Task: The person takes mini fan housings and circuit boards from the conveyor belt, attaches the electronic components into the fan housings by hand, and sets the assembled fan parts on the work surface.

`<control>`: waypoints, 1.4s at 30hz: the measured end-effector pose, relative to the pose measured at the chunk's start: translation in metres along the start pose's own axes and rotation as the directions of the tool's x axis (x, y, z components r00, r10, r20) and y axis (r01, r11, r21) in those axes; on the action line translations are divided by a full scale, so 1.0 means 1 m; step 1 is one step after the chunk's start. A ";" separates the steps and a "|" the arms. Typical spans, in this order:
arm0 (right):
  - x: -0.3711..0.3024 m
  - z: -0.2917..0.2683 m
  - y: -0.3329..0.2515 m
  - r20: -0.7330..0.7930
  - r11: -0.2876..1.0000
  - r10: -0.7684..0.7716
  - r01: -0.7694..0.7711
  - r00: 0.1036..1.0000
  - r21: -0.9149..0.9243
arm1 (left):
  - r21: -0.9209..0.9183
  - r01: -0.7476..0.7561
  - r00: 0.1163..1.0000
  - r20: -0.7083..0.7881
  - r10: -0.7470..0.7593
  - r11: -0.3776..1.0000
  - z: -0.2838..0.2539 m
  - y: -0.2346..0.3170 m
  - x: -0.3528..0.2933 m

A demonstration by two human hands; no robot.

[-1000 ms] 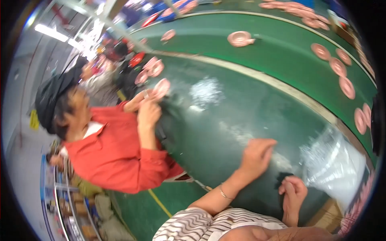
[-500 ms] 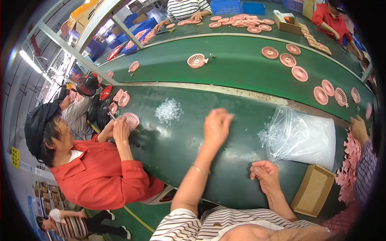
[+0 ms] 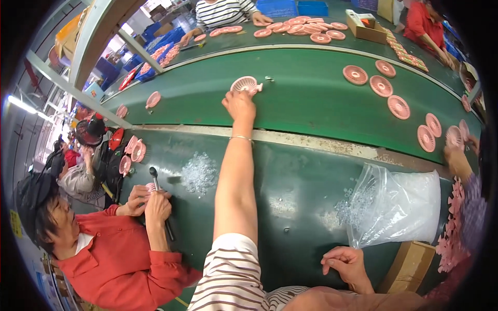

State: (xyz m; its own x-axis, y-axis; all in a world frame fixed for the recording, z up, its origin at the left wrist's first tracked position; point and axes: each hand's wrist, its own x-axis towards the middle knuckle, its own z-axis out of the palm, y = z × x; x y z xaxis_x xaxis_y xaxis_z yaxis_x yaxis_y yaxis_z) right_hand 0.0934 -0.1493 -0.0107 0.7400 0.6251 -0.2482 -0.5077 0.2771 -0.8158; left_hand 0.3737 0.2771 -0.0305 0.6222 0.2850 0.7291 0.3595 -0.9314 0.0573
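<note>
My left hand (image 3: 240, 108) reaches out over the green conveyor belt (image 3: 306, 98), its fingers closed on the near rim of a pink round slotted fan cover (image 3: 246, 84). This cover has a small tab on its right side, beside a tiny greenish piece (image 3: 269, 79) on the belt. Low over the dark green tabletop (image 3: 290, 176), my right hand (image 3: 346, 263) is curled with thumb and fingers close together; whatever they may hold is too small to make out. Small clear plastic rings spill from a clear plastic bag (image 3: 402, 205) beyond it. Left of my forearm lies another ring pile (image 3: 198, 173).
More pink covers (image 3: 381, 86) lie on the belt. An open cardboard box (image 3: 410, 267) stands by my right forearm, with pink flat pieces (image 3: 450, 233) beyond. A co-worker in red (image 3: 114, 259) handles a pink part and a black-headed tool at left; another person's hand (image 3: 456, 159) touches covers at right.
My left hand has moved from above the tabletop forward to the belt and taken hold of the pink fan cover. The right hand stays about where it was. The view has shifted slightly.
</note>
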 end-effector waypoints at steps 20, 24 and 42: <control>-0.011 0.009 0.011 -0.066 0.979 -0.153 0.142 0.986 -0.147 | -0.577 0.019 0.943 0.281 0.176 0.817 -0.285 0.091 -0.172; -0.009 0.008 0.008 -0.131 0.977 -0.168 0.147 0.977 -0.153 | -0.579 0.179 0.934 0.354 0.047 0.795 -0.303 0.064 -0.244; -0.002 0.050 -0.005 -0.098 0.973 -0.127 0.104 0.987 -0.208 | -0.560 0.287 0.868 0.495 0.036 0.777 -0.292 0.069 -0.250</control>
State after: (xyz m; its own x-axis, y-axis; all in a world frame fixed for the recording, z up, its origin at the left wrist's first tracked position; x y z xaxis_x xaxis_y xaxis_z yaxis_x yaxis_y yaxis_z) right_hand 0.0727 -0.1153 0.0194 0.8378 0.5109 -0.1927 -0.3250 0.1829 -0.9279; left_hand 0.0401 0.0752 -0.0095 0.8973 0.3259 0.2977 0.0683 -0.7689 0.6357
